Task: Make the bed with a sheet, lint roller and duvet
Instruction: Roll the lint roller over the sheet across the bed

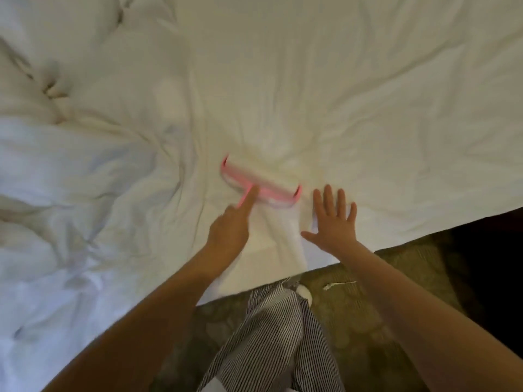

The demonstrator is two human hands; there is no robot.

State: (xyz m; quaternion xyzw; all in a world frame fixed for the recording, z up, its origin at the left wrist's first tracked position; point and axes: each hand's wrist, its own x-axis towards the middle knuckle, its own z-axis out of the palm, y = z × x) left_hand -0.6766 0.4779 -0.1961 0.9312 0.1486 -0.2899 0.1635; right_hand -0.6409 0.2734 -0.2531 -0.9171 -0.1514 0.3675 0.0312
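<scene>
Lint roller [261, 183]: pink, blurred, lying on the white sheet [368, 108] at frame centre.
Left hand [230, 229]: curled round the roller's handle, forefinger stretched along it.
Right hand [334, 219]: fingers spread, apparently pressing flat on the sheet just right of the roller.
Duvet [56, 165]: bunched at left.

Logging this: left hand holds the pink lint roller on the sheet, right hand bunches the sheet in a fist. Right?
No. The head view shows the right hand flat on the sheet, fingers spread, not in a fist. The left hand does hold the lint roller.
</scene>
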